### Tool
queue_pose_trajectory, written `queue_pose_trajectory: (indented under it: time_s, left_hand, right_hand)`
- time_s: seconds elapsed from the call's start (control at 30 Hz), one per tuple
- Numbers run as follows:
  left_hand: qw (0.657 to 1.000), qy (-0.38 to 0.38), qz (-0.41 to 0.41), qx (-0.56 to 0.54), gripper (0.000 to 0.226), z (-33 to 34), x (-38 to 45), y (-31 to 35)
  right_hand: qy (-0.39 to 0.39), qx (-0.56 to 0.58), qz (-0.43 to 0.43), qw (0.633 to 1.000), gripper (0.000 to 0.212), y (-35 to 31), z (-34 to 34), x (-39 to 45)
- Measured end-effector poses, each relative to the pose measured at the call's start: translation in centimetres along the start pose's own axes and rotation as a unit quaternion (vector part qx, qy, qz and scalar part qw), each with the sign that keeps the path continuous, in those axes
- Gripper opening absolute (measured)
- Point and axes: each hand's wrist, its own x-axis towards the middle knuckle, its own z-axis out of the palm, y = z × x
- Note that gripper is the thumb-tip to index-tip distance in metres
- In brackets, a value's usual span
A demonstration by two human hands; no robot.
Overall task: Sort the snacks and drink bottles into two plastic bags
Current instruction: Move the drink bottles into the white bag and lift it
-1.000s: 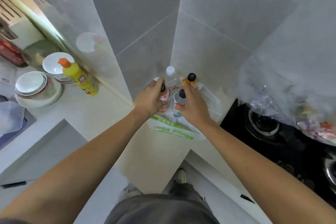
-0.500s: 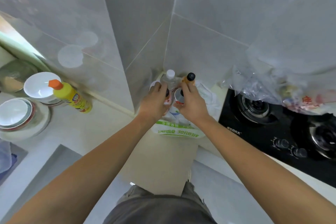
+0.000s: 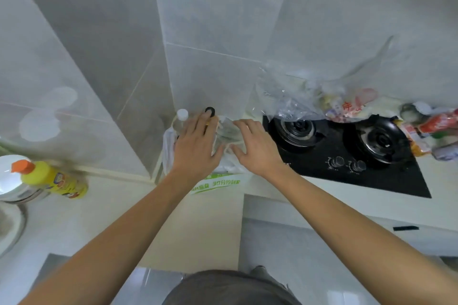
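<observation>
- White plastic bag (image 3: 230, 168) with green print is seen at the counter's inner corner, against the tiled wall (image 3: 210, 69); drink bottles stand inside it.
- Two bottle tops are visible at the bag's 11–12 o'clock: white cap (image 3: 182, 114) and black cap (image 3: 209, 111). Other bottles are hidden under the hands.
- Left hand (image 3: 195, 148) is laid over the bottles, fingers straight and spread, fingertips touching beside the black cap; nothing is gripped.
- Right hand (image 3: 255, 148) is placed on the bag's crumpled plastic at its 3 o'clock side, fingers extended and loosely spread; no pinch can be made out.
- Second bag, clear plastic (image 3: 292, 96), holds snack packets and lies at 2 o'clock, at the back of the black gas hob (image 3: 347, 156).
- More snacks (image 3: 431, 129) are piled at 3 o'clock, on the hob's far edge.
- Yellow detergent bottle (image 3: 54, 178) with orange cap is seen at 9 o'clock, just beside stacked bowls (image 3: 12, 181).
</observation>
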Motion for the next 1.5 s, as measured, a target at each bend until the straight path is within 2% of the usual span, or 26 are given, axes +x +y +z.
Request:
queue_pose_trajectory:
  time_s: [0.13, 0.3, 0.83, 1.07, 1.2, 1.5]
  left_hand:
    - [0.998, -0.047, 0.043, 0.011, 0.065, 1.5, 2.2, 5.0]
    - [0.992, -0.064, 0.1, 0.03, 0.064, 4.1, 3.8, 13.9]
    - [0.963, -0.123, 0.238, -0.014, 0.069, 15.5, 4.6, 52.9]
    - [0.948, -0.152, 0.274, -0.05, 0.068, 21.4, 7.3, 62.7]
    - [0.937, -0.164, 0.297, -0.082, 0.066, 27.1, 10.4, 68.4]
    - [0.897, -0.231, 0.351, -0.138, 0.062, 37.3, 17.2, 83.1]
  right_hand:
    - [0.017, -0.029, 0.041, 0.999, 0.067, 4.1, -2.8, -3.9]
    - [0.044, -0.048, 0.116, 0.991, 0.072, 11.1, -6.7, -10.9]
    - [0.118, -0.051, 0.274, 0.953, 0.071, 37.8, -20.2, -36.8]
    - [0.125, -0.047, 0.351, 0.927, 0.069, 48.4, -22.4, -41.7]
    - [0.124, -0.059, 0.383, 0.913, 0.068, 56.3, -23.0, -43.4]
    - [0.131, -0.079, 0.474, 0.867, 0.061, 72.3, -27.6, -47.7]
